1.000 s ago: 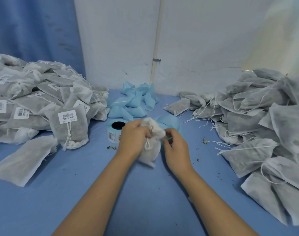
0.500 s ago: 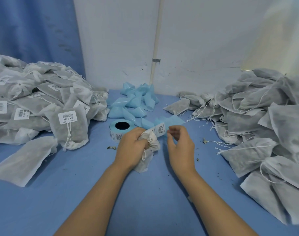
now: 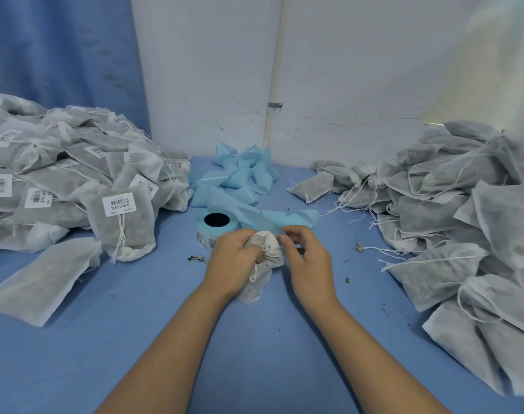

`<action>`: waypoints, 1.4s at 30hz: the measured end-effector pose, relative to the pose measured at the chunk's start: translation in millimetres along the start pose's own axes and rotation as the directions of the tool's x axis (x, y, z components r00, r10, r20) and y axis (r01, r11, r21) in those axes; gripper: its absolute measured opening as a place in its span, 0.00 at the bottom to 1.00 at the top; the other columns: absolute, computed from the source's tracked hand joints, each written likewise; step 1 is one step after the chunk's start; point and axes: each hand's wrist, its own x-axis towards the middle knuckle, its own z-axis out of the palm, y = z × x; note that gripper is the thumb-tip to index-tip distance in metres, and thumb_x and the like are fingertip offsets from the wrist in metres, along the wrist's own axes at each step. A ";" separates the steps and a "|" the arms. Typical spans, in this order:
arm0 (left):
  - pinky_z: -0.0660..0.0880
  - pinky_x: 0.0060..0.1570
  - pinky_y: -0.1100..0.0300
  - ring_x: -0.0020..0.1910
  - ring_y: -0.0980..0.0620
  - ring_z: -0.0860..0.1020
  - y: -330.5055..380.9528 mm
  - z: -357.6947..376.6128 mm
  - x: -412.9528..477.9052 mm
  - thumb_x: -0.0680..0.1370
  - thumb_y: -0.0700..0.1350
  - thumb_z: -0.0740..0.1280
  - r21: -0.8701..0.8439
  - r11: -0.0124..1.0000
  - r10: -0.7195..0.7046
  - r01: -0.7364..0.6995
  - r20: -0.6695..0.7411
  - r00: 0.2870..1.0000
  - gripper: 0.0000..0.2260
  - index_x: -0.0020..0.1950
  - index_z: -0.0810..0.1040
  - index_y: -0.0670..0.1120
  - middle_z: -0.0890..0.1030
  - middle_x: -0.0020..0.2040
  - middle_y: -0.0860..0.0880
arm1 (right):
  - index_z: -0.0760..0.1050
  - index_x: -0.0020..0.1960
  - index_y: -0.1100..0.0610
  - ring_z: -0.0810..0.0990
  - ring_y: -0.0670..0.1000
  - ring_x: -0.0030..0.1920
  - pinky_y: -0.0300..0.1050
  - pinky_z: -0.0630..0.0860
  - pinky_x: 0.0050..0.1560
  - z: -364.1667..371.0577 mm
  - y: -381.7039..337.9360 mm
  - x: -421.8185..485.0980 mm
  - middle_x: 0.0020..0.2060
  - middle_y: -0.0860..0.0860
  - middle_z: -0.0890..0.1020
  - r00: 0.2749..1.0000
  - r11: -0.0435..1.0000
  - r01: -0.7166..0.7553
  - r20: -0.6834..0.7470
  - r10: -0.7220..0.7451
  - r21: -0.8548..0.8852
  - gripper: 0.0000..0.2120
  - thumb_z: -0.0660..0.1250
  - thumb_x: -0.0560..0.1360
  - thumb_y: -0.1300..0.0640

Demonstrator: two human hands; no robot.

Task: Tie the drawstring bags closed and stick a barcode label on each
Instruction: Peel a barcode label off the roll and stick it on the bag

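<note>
On the blue surface (image 3: 135, 339), just in front of the label roll (image 3: 216, 227), the drawstring bag (image 3: 259, 283) lies neck-away, its neck gripped by the left hand (image 3: 234, 264). The right hand (image 3: 310, 264), just beside it, pinches the backing strip (image 3: 272, 219) above that neck.

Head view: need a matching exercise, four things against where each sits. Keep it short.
Things:
1. labelled bags
2. unlabelled bags
3. label roll
4. blue backing heap

Places:
A. back centre
B. right side
C. centre, core hole facing up
D. left side

Pairs: 1-D, 2-B, 3-C, 4-A
</note>
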 end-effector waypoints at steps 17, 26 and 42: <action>0.66 0.37 0.55 0.30 0.58 0.68 1.4 2.2 -1.7 0.65 0.42 0.61 -0.060 0.998 -0.039 0.032 -0.133 0.990 0.04 0.29 0.70 0.48 0.71 0.29 0.56 | 0.81 0.43 0.54 0.82 0.42 0.39 0.33 0.75 0.43 -11.6 2.6 6.5 0.35 0.46 0.85 0.886 0.848 -0.253 -0.241 0.397 0.465 0.05 0.69 0.74 0.63; 0.67 0.55 0.77 0.59 0.63 0.73 12.4 8.6 2.6 0.75 0.35 0.66 -0.218 0.975 0.016 -0.043 -0.125 0.992 0.20 0.62 0.74 0.56 0.75 0.61 0.59 | 0.81 0.46 0.56 0.82 0.43 0.39 0.35 0.76 0.45 -11.3 -9.8 4.9 0.35 0.46 0.85 0.858 0.679 -0.265 -0.154 0.491 0.685 0.06 0.69 0.74 0.66; 0.71 0.49 0.73 0.47 0.67 0.77 24.0 12.1 0.9 0.75 0.31 0.65 -0.300 0.944 0.070 -0.140 -0.233 0.970 0.15 0.55 0.77 0.49 0.81 0.51 0.55 | 0.80 0.49 0.56 0.78 0.42 0.32 0.32 0.74 0.34 0.3 -23.1 -0.9 0.32 0.46 0.82 0.826 0.633 -0.514 0.135 0.547 0.579 0.07 0.69 0.74 0.65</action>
